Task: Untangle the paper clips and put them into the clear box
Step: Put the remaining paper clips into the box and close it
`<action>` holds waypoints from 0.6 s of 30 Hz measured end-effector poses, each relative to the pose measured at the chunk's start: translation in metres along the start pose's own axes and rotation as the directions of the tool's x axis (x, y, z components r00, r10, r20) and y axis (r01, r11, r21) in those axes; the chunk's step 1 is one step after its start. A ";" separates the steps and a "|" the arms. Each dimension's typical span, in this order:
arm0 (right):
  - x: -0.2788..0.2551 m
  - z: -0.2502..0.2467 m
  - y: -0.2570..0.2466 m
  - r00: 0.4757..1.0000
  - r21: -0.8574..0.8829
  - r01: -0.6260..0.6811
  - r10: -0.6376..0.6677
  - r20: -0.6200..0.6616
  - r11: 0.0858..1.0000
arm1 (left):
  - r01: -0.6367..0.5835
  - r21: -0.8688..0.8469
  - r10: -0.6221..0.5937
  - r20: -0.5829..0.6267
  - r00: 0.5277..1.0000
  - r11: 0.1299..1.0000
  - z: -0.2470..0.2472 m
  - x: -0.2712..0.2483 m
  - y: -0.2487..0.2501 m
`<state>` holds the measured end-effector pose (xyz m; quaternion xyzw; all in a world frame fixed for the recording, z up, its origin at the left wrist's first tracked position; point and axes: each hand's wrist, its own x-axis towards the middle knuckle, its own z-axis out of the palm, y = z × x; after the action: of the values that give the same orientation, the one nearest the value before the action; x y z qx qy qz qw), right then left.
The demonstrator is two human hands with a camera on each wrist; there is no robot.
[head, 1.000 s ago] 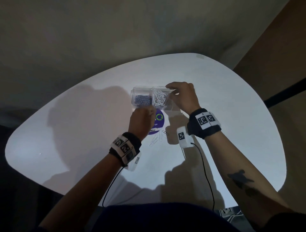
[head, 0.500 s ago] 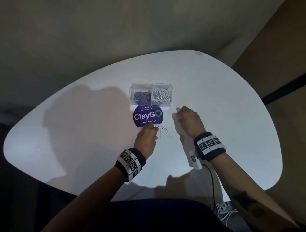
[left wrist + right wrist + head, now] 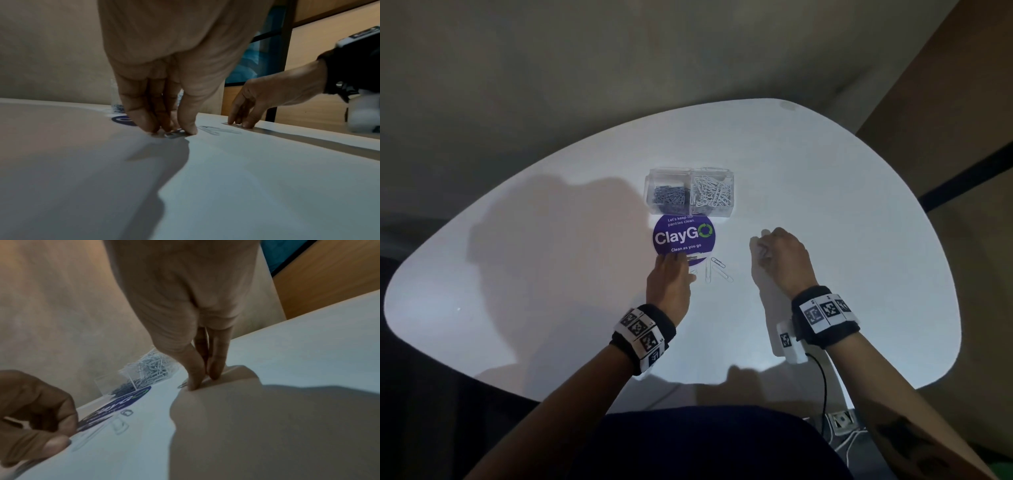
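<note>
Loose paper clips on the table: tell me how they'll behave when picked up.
The loose paper clips lie flat on the smooth white table, so they will probably slide before lifting. They look thin and light. The left hand pinches one at the table, likely needing fingertips.

Purple sticker (image 3: 684,235), white table (image 3: 825,205), checkered wristbands (image 3: 642,334).

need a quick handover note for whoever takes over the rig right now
Left hand: fingers pinching a paper clip on the table at the near edge of the purple sticker.
Right hand: fingertips down on the table, nothing visibly held.
Clear box: two compartments, dark clips left, light clips right.
Done: most clips boxed.
Left: a few loose clips between the hands.
</note>
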<state>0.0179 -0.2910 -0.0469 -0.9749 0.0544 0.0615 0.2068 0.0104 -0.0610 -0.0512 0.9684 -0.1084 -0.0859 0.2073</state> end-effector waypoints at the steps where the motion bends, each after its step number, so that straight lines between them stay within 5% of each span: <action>1: 0.000 0.000 -0.002 1.000 -0.007 -0.015 0.015 0.014 1.000 | 0.010 0.007 -0.010 0.020 1.000 1.000 0.000 0.000 0.000; 7: 0.001 -0.004 -0.005 0.999 -0.069 -0.002 0.005 0.032 0.998 | -0.012 0.102 -0.002 0.134 0.991 0.995 0.000 0.011 0.001; 13: -0.015 0.004 -0.022 0.982 0.385 -0.105 0.035 0.186 0.917 | -0.132 -0.042 0.138 0.185 0.973 0.990 -0.004 0.023 -0.003; 18: -0.024 0.020 -0.045 0.980 0.135 -0.012 -0.016 0.199 0.991 | -0.465 -0.036 0.464 0.179 0.868 0.884 -0.008 0.026 -0.008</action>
<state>-0.0019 -0.2400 -0.0437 -0.9476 0.0364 0.1550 0.2768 0.0381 -0.0572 -0.0509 0.9028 -0.3568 -0.1213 0.2071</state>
